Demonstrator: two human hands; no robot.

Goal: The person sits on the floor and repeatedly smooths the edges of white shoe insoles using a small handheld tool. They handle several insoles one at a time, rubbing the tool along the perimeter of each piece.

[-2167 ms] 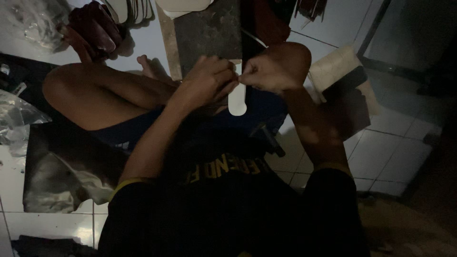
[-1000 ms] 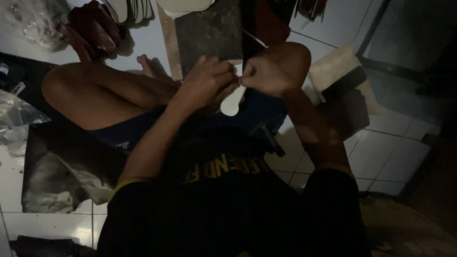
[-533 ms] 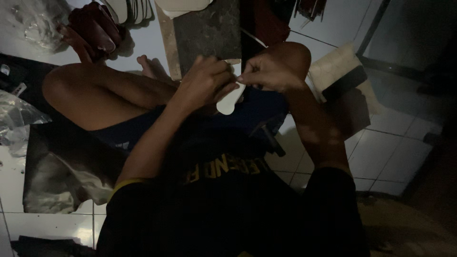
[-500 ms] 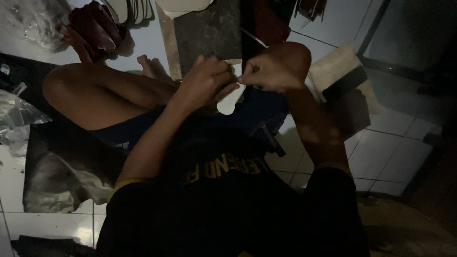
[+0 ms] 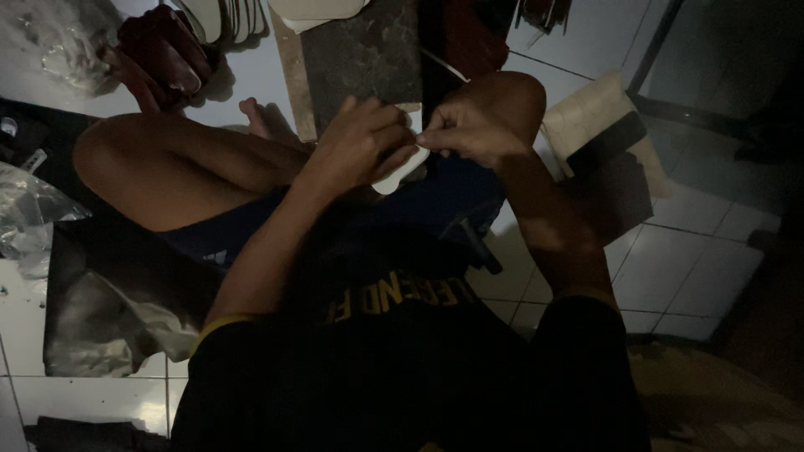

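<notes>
Hands meet over your lap: your left hand (image 5: 362, 144) and right hand (image 5: 469, 132) both pinch the white sole-shaped piece (image 5: 400, 167), its long axis slanting down-left from your fingers, mostly hidden, just before the dark slab (image 5: 362, 52).

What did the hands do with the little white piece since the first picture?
The white piece first hung straight down below the hands; now it is turned slantwise and drawn up, mostly covered by the left hand. The right hand pinches its upper edge as before. Both hands kept hold, above the lap. The dark slab and the white tiled floor look unchanged.
</notes>
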